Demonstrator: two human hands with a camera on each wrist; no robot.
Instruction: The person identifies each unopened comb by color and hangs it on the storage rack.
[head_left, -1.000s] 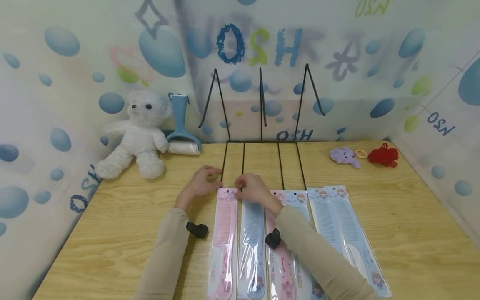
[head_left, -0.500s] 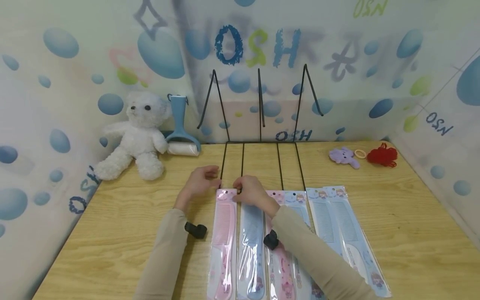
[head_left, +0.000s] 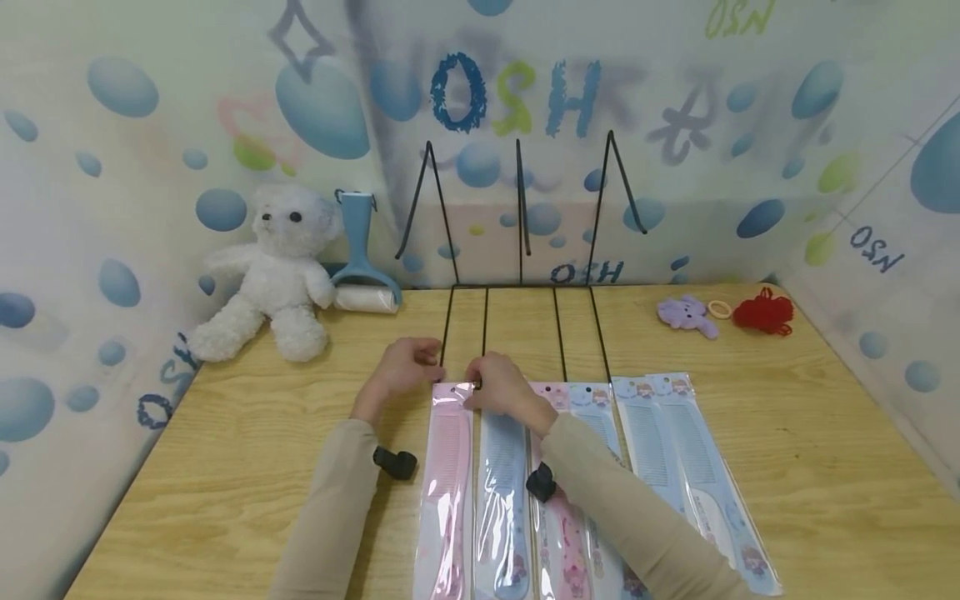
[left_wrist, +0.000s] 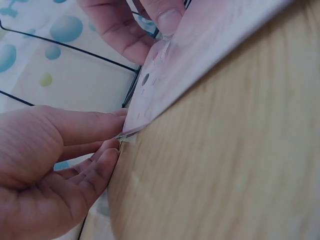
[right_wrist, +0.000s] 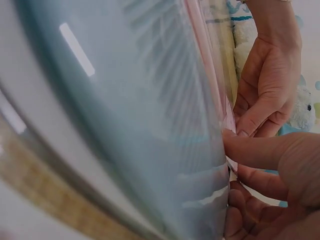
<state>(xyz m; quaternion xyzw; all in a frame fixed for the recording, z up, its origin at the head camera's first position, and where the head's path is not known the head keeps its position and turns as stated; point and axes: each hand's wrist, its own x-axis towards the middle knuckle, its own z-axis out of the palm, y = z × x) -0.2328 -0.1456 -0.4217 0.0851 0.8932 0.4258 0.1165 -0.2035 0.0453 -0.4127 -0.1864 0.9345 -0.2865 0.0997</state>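
A pink comb [head_left: 447,462] in a clear packet lies at the left end of a row of packaged combs. My left hand [head_left: 402,368] pinches the top left corner of its packet; the left wrist view shows the fingertips [left_wrist: 112,150] at the clear film. The opposite top corner is pinched between thumb and fingers of my right hand [head_left: 508,390]. In the left wrist view, the packet's header [left_wrist: 145,82] with its hang hole spans the gap between both hands. Beside it lies a packaged blue comb [head_left: 504,467], its top hidden under the right hand.
More packaged combs, pink [head_left: 567,533] and blue [head_left: 693,442], lie to the right. Behind the hands stands a black wire rack [head_left: 521,286] with upright prongs. A white teddy bear [head_left: 277,279] and blue lint roller [head_left: 360,242] are back left; a purple toy [head_left: 686,314] and red yarn [head_left: 763,312] back right.
My left fingers have drawn in onto the pink comb packet's corner. The packet's top edge has shifted slightly toward me. My right hand keeps its grip, and the other combs stay put.
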